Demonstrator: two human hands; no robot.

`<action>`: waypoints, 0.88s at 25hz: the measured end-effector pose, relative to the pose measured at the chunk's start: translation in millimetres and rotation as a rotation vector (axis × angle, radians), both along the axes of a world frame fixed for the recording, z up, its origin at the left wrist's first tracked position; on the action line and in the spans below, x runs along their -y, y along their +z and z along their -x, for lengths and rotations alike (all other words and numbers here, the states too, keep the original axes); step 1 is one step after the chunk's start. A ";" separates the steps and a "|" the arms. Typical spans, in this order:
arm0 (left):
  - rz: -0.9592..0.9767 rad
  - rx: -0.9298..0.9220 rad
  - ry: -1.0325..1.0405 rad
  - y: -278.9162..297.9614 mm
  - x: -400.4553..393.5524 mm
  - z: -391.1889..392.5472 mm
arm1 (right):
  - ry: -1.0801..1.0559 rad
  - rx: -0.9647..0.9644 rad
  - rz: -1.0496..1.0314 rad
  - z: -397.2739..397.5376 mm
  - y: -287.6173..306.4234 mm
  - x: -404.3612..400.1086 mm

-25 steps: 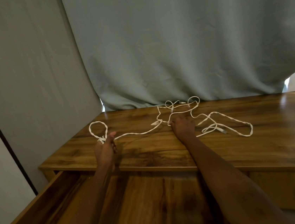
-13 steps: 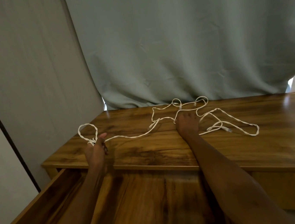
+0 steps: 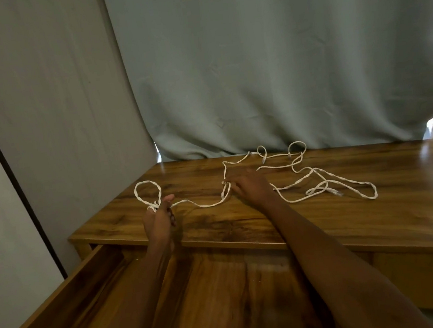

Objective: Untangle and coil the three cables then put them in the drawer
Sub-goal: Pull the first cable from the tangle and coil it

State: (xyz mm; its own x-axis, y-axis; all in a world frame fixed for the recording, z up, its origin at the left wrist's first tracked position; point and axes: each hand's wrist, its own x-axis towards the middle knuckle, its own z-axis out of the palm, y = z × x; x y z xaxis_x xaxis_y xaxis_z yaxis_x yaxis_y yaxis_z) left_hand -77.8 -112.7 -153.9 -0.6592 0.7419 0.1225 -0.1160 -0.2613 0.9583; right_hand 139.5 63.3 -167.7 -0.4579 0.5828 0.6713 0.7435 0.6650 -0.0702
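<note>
White cables (image 3: 316, 176) lie tangled across the wooden table top (image 3: 377, 215), with loops at the back and a long loop reaching right. My left hand (image 3: 159, 219) pinches the cable near the table's front left, where a round loop (image 3: 147, 194) sticks out beyond my fingers. A strand runs from there to my right hand (image 3: 250, 187), whose fingers touch the cable at the middle of the tangle. The open wooden drawer (image 3: 94, 285) is pulled out below the table's front edge, under both my forearms.
A grey-green curtain (image 3: 266, 63) hangs right behind the table's back edge. A grey wall panel (image 3: 41, 103) with a dark strip stands to the left. The table top extends to the right.
My right hand has drawn back toward me and left along the cable. My left hand keeps its pinch on the looped end. The tangle has stretched out a little.
</note>
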 end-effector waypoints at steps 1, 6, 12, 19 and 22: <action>0.000 0.008 -0.001 -0.1 0.5 -0.3 | 0.016 -0.080 0.064 3.0 -1.4 -2.5; 0.038 -0.075 -0.007 -1.9 -5.2 -3.8 | 0.175 -0.835 0.624 14.6 9.7 1.5; 0.063 -0.328 -0.062 -4.4 -21.4 -19.9 | 0.138 -1.103 0.901 0.5 43.1 -9.5; 0.043 -0.432 -0.133 -1.6 -31.9 -35.7 | 0.313 -1.605 0.943 -20.6 53.3 -9.9; 0.041 -0.519 -0.157 -5.2 -31.9 -35.4 | 0.072 -1.332 0.794 -24.3 45.7 -16.8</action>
